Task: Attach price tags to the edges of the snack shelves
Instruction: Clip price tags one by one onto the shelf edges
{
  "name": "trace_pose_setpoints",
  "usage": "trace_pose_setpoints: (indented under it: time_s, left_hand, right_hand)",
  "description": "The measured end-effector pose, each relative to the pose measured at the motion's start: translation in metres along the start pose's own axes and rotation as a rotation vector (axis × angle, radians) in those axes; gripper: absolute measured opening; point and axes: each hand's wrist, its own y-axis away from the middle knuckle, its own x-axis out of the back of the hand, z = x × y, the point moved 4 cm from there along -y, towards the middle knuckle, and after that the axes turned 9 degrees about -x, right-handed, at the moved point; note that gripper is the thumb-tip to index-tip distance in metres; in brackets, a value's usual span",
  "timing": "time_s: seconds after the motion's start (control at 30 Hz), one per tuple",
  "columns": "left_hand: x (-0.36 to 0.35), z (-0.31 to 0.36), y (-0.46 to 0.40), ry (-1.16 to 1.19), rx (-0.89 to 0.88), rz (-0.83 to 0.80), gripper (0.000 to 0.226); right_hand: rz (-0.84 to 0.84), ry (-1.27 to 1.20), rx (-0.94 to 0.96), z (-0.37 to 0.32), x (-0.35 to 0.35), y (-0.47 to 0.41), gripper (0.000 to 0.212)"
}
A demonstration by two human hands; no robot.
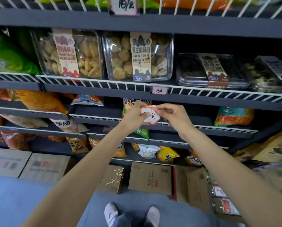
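The price tags [149, 115], a small red-bordered stack, sit pinched between both hands in front of the lower shelf edge [104, 119]. The left hand [134, 116] grips the stack with its thumb across the face; the right hand [173, 114] pinches its upper right corner. An already tagged shelf rail [202, 93] lies directly above them, so the bare edge just behind the left hand is probably nearer.

- The sleeve [141, 56] on the middle cookie box reads "HUANG YOU HEI ZHI MA SU", over Chinese "黑芝麻酥".
- The left box's sleeve [65, 54] has "HUANG YOU MAN", partly blurred.
- A price tag [159, 90] on the shelf rail is handwritten "10/元".
- A tag [124, 5] on the top rail bears similar handwriting, unclear.
- A bag [78, 145] low down reads "布袋锅巴".
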Motion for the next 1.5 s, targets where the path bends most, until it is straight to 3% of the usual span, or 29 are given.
trace_pose_setpoints:
  time_s: [0.27,0.43,0.73,0.97,1.03,1.13,1.23,1.37,1.5]
  left_hand:
    - [-0.026,-0.038,-0.011,-0.019,0.04,-0.05,0.029]
    - [-0.038,-0.057,-0.016,-0.065,0.012,-0.061,0.032]
    - [-0.058,-0.117,-0.024,-0.142,0.148,-0.142,0.031]
    - [-0.079,-0.128,-0.037,-0.023,0.126,-0.232,0.055]
    - [-0.082,-0.129,-0.04,-0.013,0.128,-0.205,0.049]
    - [-0.084,-0.13,-0.04,0.052,0.152,-0.135,0.013]
    - [-0.088,-0.138,-0.041,0.123,0.187,-0.088,0.01]
    - [-0.098,-0.14,-0.042,0.263,0.206,-0.134,0.037]
    - [-0.102,-0.144,-0.041,0.357,0.226,-0.088,0.048]
  right_hand:
    - [0.129,-0.013,-0.123,0.047,-0.008,-0.022,0.012]
    - [0.21,0.021,-0.095,0.075,-0.01,-0.031,0.01]
    - [0.336,0.318,-0.037,0.116,-0.015,-0.043,0.018]
    - [0.491,0.679,0.033,0.134,-0.012,-0.055,0.014]
    - [0.499,0.729,0.065,0.136,-0.013,-0.057,0.015]
    - [0.51,0.753,0.124,0.138,-0.011,-0.058,0.017]
    - [0.51,0.739,0.148,0.143,-0.009,-0.06,0.018]
    - [0.495,0.751,0.173,0.148,-0.003,-0.062,0.021]
    - [0.51,0.763,0.201,0.15,0.004,-0.064,0.02]
